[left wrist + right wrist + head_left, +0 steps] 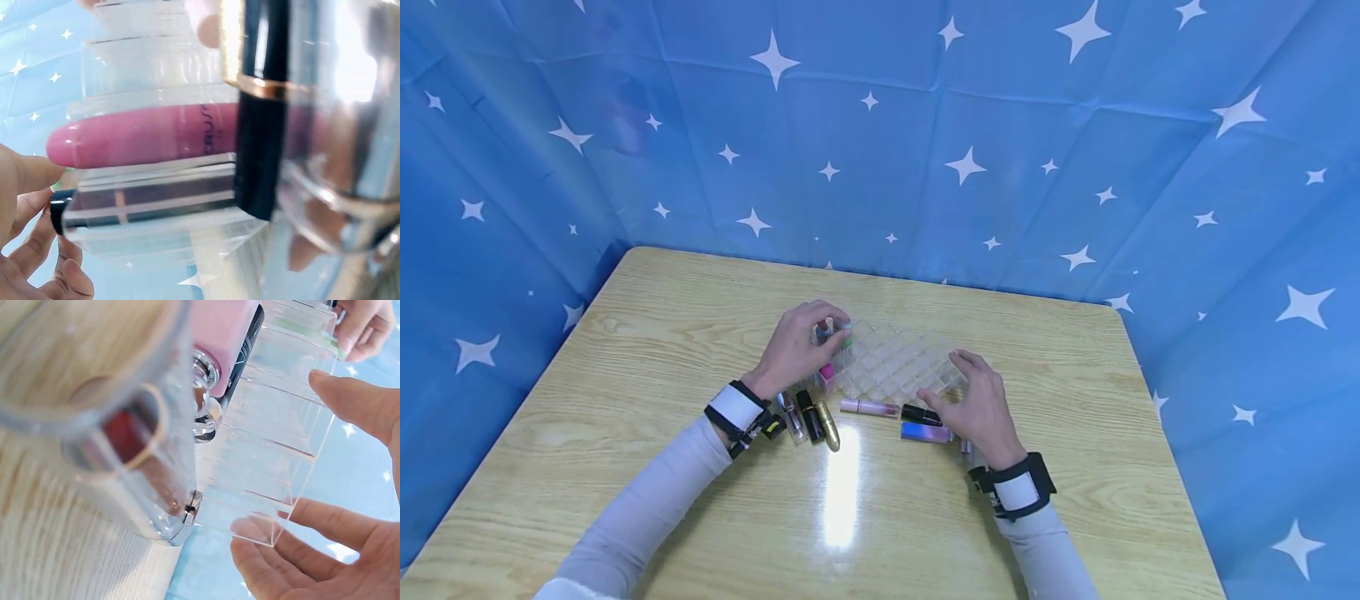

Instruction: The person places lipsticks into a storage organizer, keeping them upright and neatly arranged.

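A clear multi-compartment lipstick organizer (895, 362) sits on the table. My left hand (797, 342) is at its left end, thumb and fingers pinching the top of a green tube (847, 340) in a compartment. In the left wrist view, a pink lip crayon (137, 137) and a black-capped tube (59, 212) stand in the organizer beside that hand's fingers. My right hand (981, 408) holds the organizer's right end, with the thumb (350, 397) at its upper edge and the other fingers round the corner in the right wrist view.
In front of the organizer lie a gold lipstick (828, 427), a black lipstick (809, 417), a clear tube (792, 419), a pink gloss tube (869, 407), a black tube (921, 415) and a blue-purple tube (925, 432). A starred blue curtain (880, 150) hangs behind the table.
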The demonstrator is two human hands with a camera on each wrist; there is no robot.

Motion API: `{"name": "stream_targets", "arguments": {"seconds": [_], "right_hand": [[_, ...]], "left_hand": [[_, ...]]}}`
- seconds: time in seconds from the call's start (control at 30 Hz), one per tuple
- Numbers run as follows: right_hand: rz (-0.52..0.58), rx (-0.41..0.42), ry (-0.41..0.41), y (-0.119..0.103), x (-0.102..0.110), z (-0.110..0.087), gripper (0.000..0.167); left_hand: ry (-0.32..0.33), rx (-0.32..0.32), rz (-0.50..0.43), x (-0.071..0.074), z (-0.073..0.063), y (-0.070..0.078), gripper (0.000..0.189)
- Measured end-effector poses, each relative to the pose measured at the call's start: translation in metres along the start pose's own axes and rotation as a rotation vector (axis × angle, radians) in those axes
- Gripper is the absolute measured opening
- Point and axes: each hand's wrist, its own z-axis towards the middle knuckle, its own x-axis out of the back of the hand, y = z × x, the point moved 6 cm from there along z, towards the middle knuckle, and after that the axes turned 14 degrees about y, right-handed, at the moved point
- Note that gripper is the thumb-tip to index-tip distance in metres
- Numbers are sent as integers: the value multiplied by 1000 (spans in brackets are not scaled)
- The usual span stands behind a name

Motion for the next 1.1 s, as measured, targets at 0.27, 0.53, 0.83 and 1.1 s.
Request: {"name": "stream_targets", "arguments": {"seconds": [0.27, 0.53, 0.83, 1.1], "right_hand": [[4, -16, -4, 0, -1, -1, 82], [2, 0, -13, -1, 0, -1, 84], [-67, 68, -11, -14, 2, -1, 80], [71, 404, 88, -84, -4, -28, 39]], "left_hand": [[-13, 21, 34, -3, -4, -5, 15], [-14, 28, 6, -3, -3, -4, 12], [22, 15, -44, 14, -6, 8, 6], [29, 8, -50, 32, -24, 22, 7]]}}
